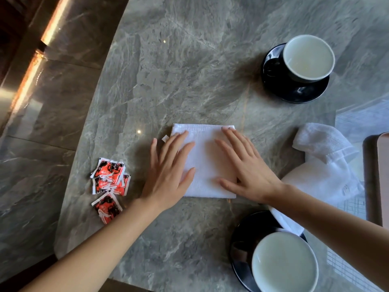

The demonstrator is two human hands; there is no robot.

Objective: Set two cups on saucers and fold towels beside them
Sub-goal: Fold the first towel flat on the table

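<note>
Under flat fingers (181, 142), folded towel (205, 165)

Soft daylight from the right, small glare spots on the marble table (189, 60), wide-angle curvature at the edges.

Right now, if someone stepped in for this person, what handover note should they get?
Left hand and right hand: both flat and open, pressing the folded towel in the middle.
Done: far cup sits on far saucer; near cup on near saucer; one towel folded.
Left: crumpled towel on the right, one end reaching the near saucer, needs folding; then set both towels beside the cups.
Red packets lie left of the left hand.
</note>
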